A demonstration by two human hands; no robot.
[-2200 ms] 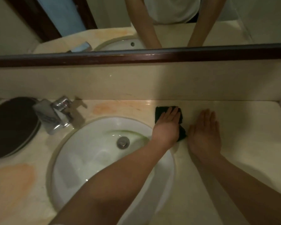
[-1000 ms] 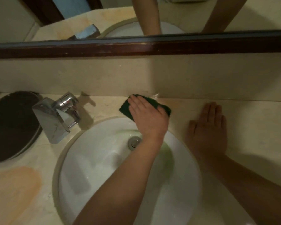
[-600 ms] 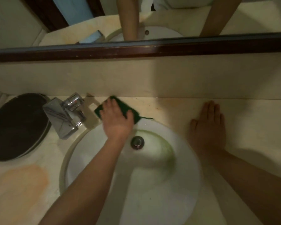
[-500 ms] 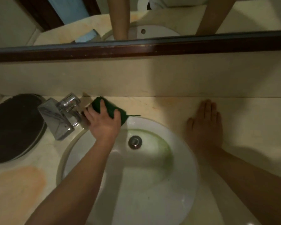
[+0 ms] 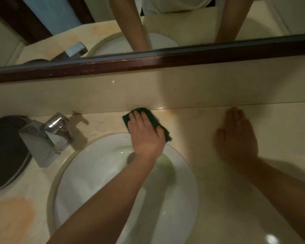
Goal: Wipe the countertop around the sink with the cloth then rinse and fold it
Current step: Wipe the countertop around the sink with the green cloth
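A dark green cloth (image 5: 152, 117) lies flat on the beige countertop (image 5: 192, 124) just behind the white oval sink (image 5: 95, 173), close to the backsplash. My left hand (image 5: 144, 134) presses down on it with fingers spread over the cloth, my forearm crossing above the basin and hiding part of the drain. My right hand (image 5: 236, 138) rests palm-down on the bare countertop to the right of the sink, fingers together, holding nothing.
A chrome faucet (image 5: 44, 138) stands at the sink's back left. A dark round object (image 5: 5, 152) lies at the far left edge. An orange stain (image 5: 12, 215) marks the counter front left. A wood-framed mirror (image 5: 148, 59) runs above the backsplash.
My left hand slid the cloth left along the back of the sink as far as the faucet, then back right to behind the drain. My right hand stayed planted.
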